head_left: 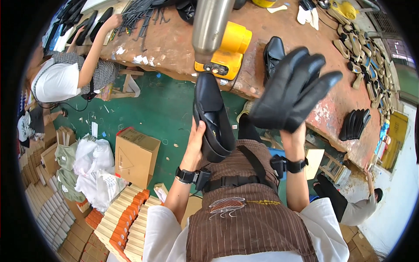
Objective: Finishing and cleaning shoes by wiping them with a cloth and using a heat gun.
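My left hand (198, 137) grips a black leather loafer (211, 102) by its side. The loafer's toe points up, just below a silver metal nozzle (211, 32) and beside a yellow power-tool-like device (227, 54) at the table's edge. My right hand (290, 94) wears a black leather glove, its fingers spread apart over the table's front edge with nothing seen in them. Behind the glove lies another black loafer (273, 56), partly hidden.
The worn reddish table (170, 43) holds black strips (139, 19), a pile of beige shoes (362, 52) and several black pieces (355, 124). Cartons (137, 153), shoe boxes (126, 218) and white bags (98, 161) stand on the left. A person (65, 78) works at far left, another (355, 205) at right.
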A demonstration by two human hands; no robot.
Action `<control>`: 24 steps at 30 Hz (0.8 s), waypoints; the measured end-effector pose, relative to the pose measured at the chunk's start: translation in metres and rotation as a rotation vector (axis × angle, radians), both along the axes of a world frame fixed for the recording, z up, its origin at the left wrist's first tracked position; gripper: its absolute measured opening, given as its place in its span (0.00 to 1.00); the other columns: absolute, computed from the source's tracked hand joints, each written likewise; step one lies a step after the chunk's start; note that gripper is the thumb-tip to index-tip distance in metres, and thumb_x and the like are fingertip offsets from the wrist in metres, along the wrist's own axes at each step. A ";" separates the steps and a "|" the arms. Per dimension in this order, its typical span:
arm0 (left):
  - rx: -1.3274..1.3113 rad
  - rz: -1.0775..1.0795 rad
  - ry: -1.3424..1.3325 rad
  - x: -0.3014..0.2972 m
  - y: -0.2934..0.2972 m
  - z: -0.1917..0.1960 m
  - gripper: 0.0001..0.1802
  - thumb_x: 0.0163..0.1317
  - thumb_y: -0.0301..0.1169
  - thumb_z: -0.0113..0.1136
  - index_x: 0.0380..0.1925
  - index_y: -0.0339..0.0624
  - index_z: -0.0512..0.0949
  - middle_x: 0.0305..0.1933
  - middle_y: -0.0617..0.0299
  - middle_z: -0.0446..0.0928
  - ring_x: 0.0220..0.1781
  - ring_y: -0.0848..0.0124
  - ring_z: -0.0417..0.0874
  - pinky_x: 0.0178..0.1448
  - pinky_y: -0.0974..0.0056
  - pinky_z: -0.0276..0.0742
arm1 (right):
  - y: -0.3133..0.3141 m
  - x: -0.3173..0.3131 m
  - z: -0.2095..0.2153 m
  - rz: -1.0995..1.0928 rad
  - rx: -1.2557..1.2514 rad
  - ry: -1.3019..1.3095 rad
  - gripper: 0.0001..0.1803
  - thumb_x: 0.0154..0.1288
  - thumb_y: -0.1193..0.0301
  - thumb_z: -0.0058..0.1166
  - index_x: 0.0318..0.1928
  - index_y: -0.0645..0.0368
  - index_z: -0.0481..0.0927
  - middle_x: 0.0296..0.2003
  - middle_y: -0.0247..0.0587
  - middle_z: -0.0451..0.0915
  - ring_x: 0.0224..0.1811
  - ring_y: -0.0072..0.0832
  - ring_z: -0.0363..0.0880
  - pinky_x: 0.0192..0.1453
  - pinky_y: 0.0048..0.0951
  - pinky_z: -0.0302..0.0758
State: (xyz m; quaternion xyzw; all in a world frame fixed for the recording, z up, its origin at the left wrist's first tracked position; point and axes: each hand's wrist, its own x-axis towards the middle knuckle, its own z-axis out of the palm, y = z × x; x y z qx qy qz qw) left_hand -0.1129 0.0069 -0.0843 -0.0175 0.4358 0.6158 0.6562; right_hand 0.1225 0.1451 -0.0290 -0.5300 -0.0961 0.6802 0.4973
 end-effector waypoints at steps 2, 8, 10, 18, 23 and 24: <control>0.000 -0.056 0.274 0.015 0.004 0.012 0.43 0.58 0.51 0.58 0.65 0.39 0.52 0.62 0.56 0.63 0.60 0.65 0.67 0.64 0.62 0.63 | -0.006 -0.032 0.016 0.157 0.127 -0.054 0.24 0.63 0.78 0.36 0.60 0.57 0.62 0.54 0.39 0.71 0.55 0.34 0.72 0.57 0.40 0.72; 0.079 -0.039 0.318 0.019 0.011 0.032 0.45 0.51 0.46 0.68 0.62 0.37 0.55 0.60 0.54 0.65 0.61 0.65 0.65 0.65 0.64 0.59 | -0.044 -0.040 0.027 0.753 0.097 -0.185 0.33 0.50 0.90 0.41 0.61 0.60 0.63 0.54 0.39 0.72 0.52 0.28 0.73 0.54 0.27 0.71; 0.077 -0.084 0.460 0.021 0.008 0.037 0.45 0.51 0.47 0.67 0.62 0.36 0.56 0.59 0.53 0.65 0.61 0.65 0.66 0.64 0.63 0.59 | -0.050 -0.039 0.029 0.789 0.011 -0.121 0.32 0.53 0.89 0.42 0.61 0.60 0.62 0.55 0.39 0.71 0.53 0.29 0.73 0.56 0.30 0.71; -0.011 -0.039 0.408 0.021 0.014 0.031 0.39 0.60 0.50 0.56 0.61 0.34 0.55 0.59 0.52 0.65 0.60 0.65 0.66 0.63 0.64 0.60 | -0.058 -0.031 -0.004 0.358 -0.246 0.143 0.17 0.70 0.69 0.38 0.57 0.58 0.66 0.53 0.39 0.73 0.52 0.35 0.74 0.56 0.39 0.72; -0.025 0.051 -0.006 -0.005 0.012 0.015 0.42 0.64 0.62 0.28 0.62 0.35 0.59 0.60 0.53 0.67 0.59 0.64 0.71 0.63 0.60 0.68 | -0.037 0.000 -0.012 0.038 -0.244 0.190 0.17 0.68 0.66 0.40 0.52 0.60 0.72 0.52 0.41 0.75 0.55 0.34 0.72 0.58 0.38 0.70; -0.064 0.079 -0.098 -0.009 0.016 0.018 0.42 0.63 0.63 0.29 0.61 0.36 0.60 0.60 0.53 0.68 0.58 0.63 0.72 0.61 0.60 0.70 | -0.034 0.017 -0.021 0.026 -0.191 0.262 0.17 0.68 0.65 0.41 0.51 0.61 0.73 0.51 0.41 0.76 0.55 0.34 0.73 0.58 0.38 0.70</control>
